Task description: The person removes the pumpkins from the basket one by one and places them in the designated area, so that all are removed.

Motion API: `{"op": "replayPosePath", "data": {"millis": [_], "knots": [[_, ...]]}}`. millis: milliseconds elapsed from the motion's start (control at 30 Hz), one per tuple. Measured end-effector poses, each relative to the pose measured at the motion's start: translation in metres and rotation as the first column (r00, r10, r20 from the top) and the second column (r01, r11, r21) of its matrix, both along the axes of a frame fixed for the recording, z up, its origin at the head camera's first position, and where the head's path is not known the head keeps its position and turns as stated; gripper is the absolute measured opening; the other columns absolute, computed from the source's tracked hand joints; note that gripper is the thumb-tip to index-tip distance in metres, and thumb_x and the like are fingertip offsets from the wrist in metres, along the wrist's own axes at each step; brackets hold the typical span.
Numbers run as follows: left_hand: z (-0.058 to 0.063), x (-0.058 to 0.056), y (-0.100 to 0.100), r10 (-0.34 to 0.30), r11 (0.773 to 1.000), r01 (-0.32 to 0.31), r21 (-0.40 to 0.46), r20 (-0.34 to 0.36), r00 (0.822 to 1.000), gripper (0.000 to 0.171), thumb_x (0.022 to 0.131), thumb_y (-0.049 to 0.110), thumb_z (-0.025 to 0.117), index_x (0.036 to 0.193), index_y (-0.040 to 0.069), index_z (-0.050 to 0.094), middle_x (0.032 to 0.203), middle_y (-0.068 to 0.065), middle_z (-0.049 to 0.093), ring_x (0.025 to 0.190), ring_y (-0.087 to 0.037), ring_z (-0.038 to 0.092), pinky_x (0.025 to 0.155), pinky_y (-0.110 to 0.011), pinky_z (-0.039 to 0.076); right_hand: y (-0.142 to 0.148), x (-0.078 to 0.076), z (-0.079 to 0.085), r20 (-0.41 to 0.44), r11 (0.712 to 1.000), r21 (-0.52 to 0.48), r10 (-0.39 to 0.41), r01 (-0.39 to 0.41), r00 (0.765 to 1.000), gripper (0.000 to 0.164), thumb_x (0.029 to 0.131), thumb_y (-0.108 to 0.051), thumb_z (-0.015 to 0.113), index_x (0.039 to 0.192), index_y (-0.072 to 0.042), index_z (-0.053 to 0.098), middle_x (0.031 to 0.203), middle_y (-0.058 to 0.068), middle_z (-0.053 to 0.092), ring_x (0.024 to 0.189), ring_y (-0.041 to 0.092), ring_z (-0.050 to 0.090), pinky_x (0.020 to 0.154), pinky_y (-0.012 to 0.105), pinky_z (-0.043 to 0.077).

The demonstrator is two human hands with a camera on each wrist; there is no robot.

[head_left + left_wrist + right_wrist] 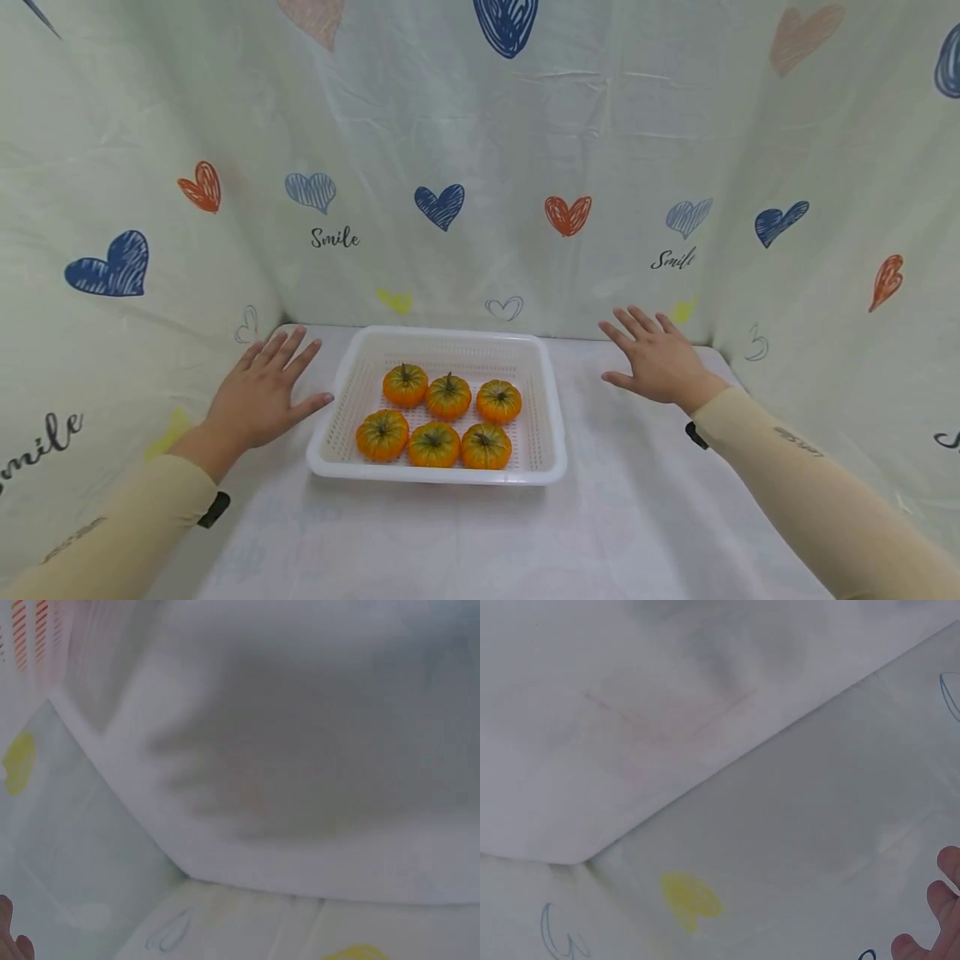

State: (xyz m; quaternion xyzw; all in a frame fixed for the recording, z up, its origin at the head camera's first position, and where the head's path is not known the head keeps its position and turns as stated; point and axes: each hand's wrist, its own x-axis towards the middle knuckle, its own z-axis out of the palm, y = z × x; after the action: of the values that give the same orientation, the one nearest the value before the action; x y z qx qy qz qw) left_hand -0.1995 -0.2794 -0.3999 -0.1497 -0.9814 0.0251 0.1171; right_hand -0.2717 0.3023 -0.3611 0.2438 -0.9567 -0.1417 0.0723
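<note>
Six little orange pumpkins (434,444), green on top, sit in two rows of three inside a white plastic basket (553,408), below the head view's middle.

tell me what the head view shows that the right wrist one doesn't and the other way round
Only the head view shows the six orange pumpkins, the white basket holding them, and the left hand. Only the right wrist view shows faint reddish lines on the tabletop. Both show the tabletop, the printed backdrop, a yellow mark on it and the right hand, though just fingertips in the wrist view.
</note>
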Motion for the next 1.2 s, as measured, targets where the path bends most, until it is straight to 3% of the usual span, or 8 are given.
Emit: {"op": "replayPosePath", "data": {"millis": [233,400,667,967,1200], "knots": [[-0.009,0.008,0.016,-0.048,0.996,0.046,0.081,0.023,0.999,0.09,0.092,0.066,0.053,0.155,0.005,0.033,0.162,-0.022,0.02,0.145,-0.045,0.021,0.119,-0.056,0.003,-0.018,-0.005,0.002,0.014,1.0,-0.012,0.014,-0.013,1.0,0.089,0.089,-0.064,0.06,0.158,-0.015,0.031,0.162,0.019,0.023,0.149,0.04,0.015,0.115,0.064,0.012],[-0.014,0.012,0.023,-0.034,0.994,0.027,0.105,0.071,0.997,0.092,0.09,0.068,0.053,0.155,0.007,0.033,0.162,-0.021,0.021,0.145,-0.045,0.021,0.118,-0.059,0.01,-0.033,-0.007,0.004,-0.002,0.999,-0.027,0.035,-0.035,0.999,0.089,0.089,-0.065,0.06,0.157,-0.016,0.033,0.162,0.017,0.025,0.149,0.038,0.016,0.116,0.063,0.015],[-0.014,0.015,0.026,-0.033,0.992,0.02,0.127,0.101,0.994,0.092,0.09,0.068,0.054,0.154,0.006,0.036,0.16,-0.023,0.024,0.144,-0.045,0.023,0.117,-0.061,0.014,-0.061,-0.009,0.008,0.008,0.995,-0.063,0.074,-0.074,0.997,0.089,0.088,-0.066,0.06,0.158,-0.018,0.032,0.162,0.015,0.025,0.149,0.036,0.017,0.117,0.061,0.013],[-0.015,0.016,0.029,-0.026,0.991,0.005,0.134,0.152,0.988,0.092,0.089,0.068,0.055,0.154,0.005,0.037,0.159,-0.022,0.028,0.144,-0.045,0.026,0.116,-0.06,0.016,-0.094,-0.01,0.009,0.048,0.989,-0.087,0.126,-0.122,0.991,0.089,0.09,-0.07,0.052,0.16,-0.02,0.026,0.163,0.012,0.023,0.148,0.035,0.021,0.117,0.059,0.018],[-0.015,0.016,0.028,-0.071,0.983,0.04,0.178,0.171,0.983,0.091,0.09,0.065,0.056,0.153,0.002,0.036,0.157,-0.022,0.032,0.142,-0.045,0.029,0.115,-0.061,0.02,-0.118,-0.009,0.006,0.093,0.985,-0.097,0.153,-0.143,0.984,0.089,0.09,-0.07,0.052,0.16,-0.021,0.026,0.162,0.011,0.025,0.148,0.034,0.023,0.117,0.058,0.019]]}}
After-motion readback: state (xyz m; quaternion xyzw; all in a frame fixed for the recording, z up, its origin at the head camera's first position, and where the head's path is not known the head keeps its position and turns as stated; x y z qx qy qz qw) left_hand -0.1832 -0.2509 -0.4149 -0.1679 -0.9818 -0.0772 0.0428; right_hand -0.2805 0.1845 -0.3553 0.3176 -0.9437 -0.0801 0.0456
